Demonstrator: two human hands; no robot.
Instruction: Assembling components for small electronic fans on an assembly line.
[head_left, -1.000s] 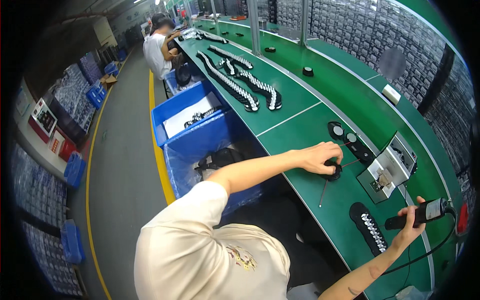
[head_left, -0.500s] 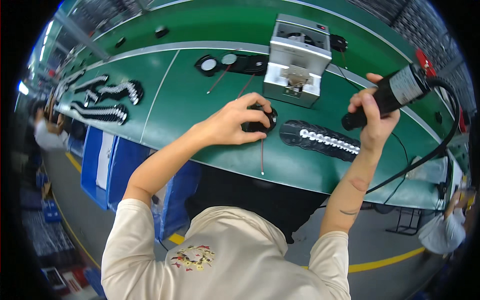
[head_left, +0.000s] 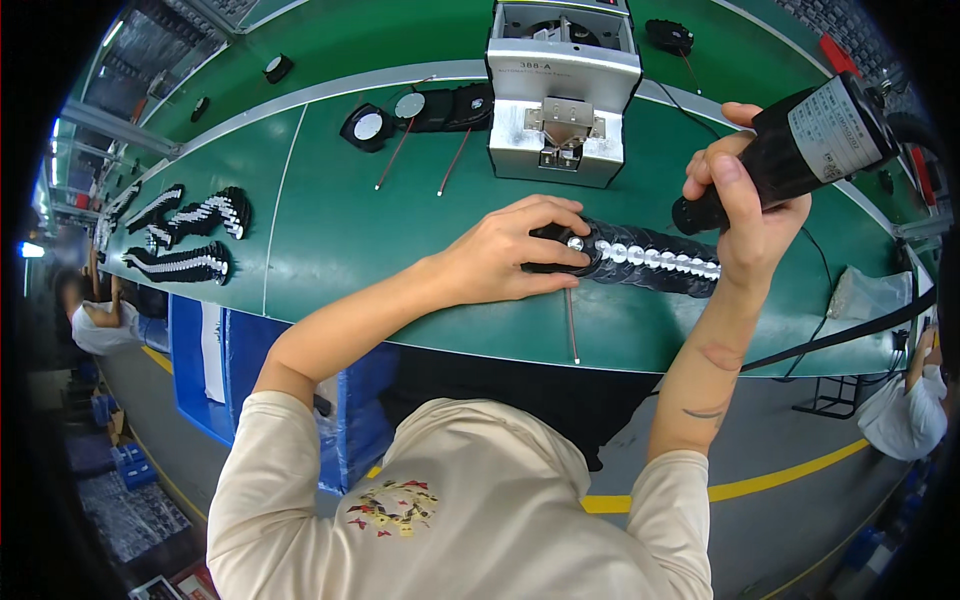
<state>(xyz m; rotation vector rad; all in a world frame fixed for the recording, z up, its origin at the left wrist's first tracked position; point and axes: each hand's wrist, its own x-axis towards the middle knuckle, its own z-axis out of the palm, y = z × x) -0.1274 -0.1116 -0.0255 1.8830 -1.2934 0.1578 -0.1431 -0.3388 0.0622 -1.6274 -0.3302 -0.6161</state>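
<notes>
My left hand (head_left: 520, 248) is closed over a black round part (head_left: 548, 253), which my fingers mostly cover. From it a thin red lead (head_left: 572, 330) runs toward the table's near edge. The part touches the left end of a row of overlapping black discs (head_left: 655, 262) with a line of shiny silver circles. Above the right of this row, my right hand (head_left: 742, 190) grips a black electric screwdriver (head_left: 800, 145) with a pale label. The screwdriver's narrow end points down and left, apart from the discs.
On the green table (head_left: 350, 240) stands a silver screw feeder machine (head_left: 555, 120). Left of it lie black parts (head_left: 435, 110) with red leads. More rows of black discs (head_left: 185, 262) lie far left. Blue bins (head_left: 250, 350) stand below the near edge. A black cable (head_left: 840, 335) crosses the right side.
My left hand has carried the round part rightward to the left end of the disc row. The screwdriver stays raised in my right hand. The whole view has shifted somewhat.
</notes>
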